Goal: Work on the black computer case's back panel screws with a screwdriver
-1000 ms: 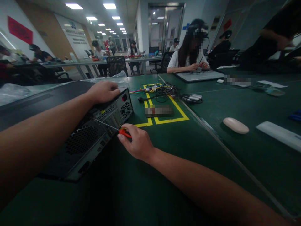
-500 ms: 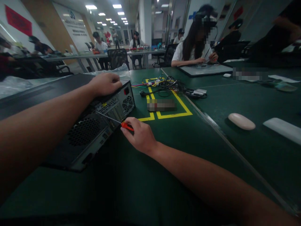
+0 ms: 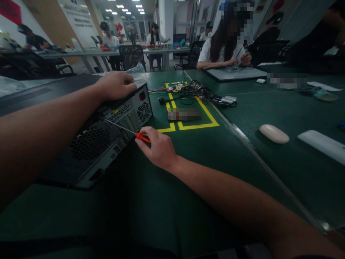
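A black computer case (image 3: 102,144) lies on its side on the green table (image 3: 167,201), its rear panel with a fan grille facing right. My left hand (image 3: 115,85) rests on the case's top far edge, fingers curled over it. My right hand (image 3: 156,147) grips a screwdriver (image 3: 141,137) by its red handle. The thin metal shaft runs up and left to the rear panel, and its tip touches the panel near the slots.
A yellow taped rectangle (image 3: 188,126) marks the table behind the case, with a tangle of cables (image 3: 188,91) on it. A white oval object (image 3: 274,133) and a white bar (image 3: 320,144) lie to the right. A person (image 3: 226,46) works across the table; others sit further back.
The view has tilted, so everything sits a little higher in the picture. Both hands keep their places on the case and the screwdriver.
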Demonstrator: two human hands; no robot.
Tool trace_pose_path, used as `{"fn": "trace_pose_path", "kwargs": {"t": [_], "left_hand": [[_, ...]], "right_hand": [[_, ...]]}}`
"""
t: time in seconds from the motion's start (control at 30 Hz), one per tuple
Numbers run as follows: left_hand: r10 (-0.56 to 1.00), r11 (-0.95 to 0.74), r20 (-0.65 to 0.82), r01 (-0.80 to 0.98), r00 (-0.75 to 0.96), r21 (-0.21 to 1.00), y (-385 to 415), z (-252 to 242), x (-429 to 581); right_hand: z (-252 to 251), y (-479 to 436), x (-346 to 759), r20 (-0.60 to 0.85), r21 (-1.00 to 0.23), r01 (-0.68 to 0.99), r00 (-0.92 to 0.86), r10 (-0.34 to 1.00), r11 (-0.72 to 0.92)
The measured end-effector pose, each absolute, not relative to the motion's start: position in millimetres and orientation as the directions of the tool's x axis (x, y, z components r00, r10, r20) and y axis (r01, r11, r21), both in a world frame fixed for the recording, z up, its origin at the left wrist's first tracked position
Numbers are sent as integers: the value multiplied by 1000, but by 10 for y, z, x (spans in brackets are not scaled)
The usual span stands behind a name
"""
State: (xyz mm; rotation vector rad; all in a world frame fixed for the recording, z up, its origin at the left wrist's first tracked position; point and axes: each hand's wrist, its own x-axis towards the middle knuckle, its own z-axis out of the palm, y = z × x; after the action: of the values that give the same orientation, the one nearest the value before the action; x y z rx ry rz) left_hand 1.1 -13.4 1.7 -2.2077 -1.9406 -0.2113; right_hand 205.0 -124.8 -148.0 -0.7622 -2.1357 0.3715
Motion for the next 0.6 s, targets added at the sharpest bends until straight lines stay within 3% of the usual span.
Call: {"fn": "trace_pose_path", "kwargs": {"t": [0.6], "left_hand": [[958,-127,251,989,141,-71,-131,3,-3]], "right_hand": [[-1488,-1247,2050,598,-517,383,-477,643,765]]}}
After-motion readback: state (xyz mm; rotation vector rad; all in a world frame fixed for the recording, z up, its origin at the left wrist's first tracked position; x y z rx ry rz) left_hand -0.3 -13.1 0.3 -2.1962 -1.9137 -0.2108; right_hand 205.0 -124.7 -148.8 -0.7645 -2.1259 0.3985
